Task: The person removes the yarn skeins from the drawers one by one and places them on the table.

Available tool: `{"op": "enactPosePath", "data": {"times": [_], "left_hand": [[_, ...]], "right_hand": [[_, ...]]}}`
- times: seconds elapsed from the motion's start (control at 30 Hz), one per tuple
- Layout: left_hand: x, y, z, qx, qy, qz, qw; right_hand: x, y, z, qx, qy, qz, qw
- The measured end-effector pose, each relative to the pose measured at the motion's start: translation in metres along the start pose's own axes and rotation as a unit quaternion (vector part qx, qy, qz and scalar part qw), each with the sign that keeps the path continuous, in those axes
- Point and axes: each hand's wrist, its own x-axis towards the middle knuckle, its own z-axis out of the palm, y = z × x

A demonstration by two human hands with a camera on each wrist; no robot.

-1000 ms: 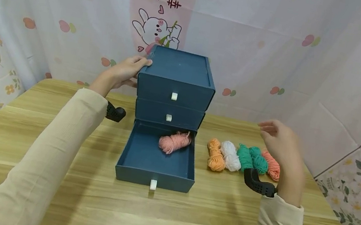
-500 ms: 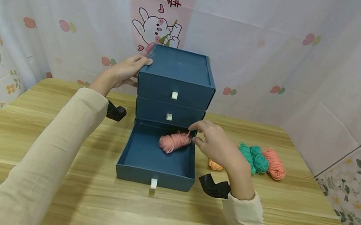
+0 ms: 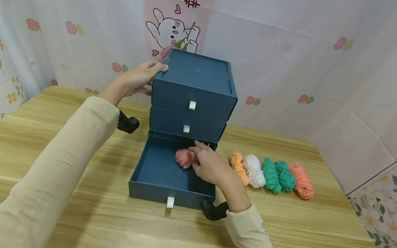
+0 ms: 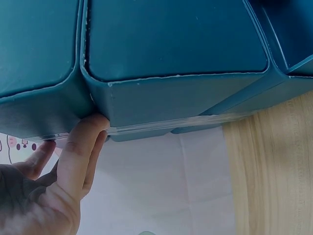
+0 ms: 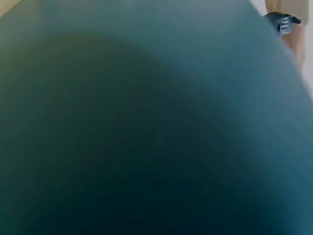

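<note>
A dark blue drawer unit [image 3: 190,101] stands on the table with its bottom drawer [image 3: 157,171] pulled out. My left hand [image 3: 137,79] lies against its upper left side, thumb on the top edge. In the left wrist view, the fairly straight fingers of that hand touch the side wall. Inside the open drawer lies a pink yarn skein [image 3: 183,158], its right part hidden by my right hand [image 3: 211,165]. The fingers and thumb of the right hand stand on either side of the skein, gripping it. The right wrist view shows mainly a close blurred blue surface.
Right of the unit lies a row of yarn skeins: orange [image 3: 238,167], white [image 3: 254,171], two green [image 3: 272,175] and coral [image 3: 301,181]. The two upper drawers are closed, with white pulls [image 3: 192,105]. A patterned curtain [image 3: 273,45] hangs behind the wooden table [image 3: 119,228].
My right hand has moved left from beside the row of skeins into the open drawer and onto the pink skein. The left hand has stayed at the unit's side.
</note>
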Motion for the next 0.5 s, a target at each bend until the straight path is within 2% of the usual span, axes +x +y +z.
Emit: {"op": "enactPosePath", "data": {"times": [0.2, 0.33, 0.5], "left_hand": [[0.0001, 0.0007, 0.0006, -0.001, -0.001, -0.001, 1.0000], [0.0005, 0.0011, 0.0008, 0.002, 0.001, 0.000, 1.0000], [0.0003, 0.0014, 0.0005, 0.003, 0.002, 0.001, 1.0000]], "right_hand": [[0.0041, 0.0049, 0.0053, -0.019, -0.050, 0.019, 0.9984], [0.0050, 0.0043, 0.0068, -0.039, -0.062, 0.020, 0.9971], [0.0033, 0.0013, 0.0056, -0.034, -0.064, 0.010, 0.9973]]}}
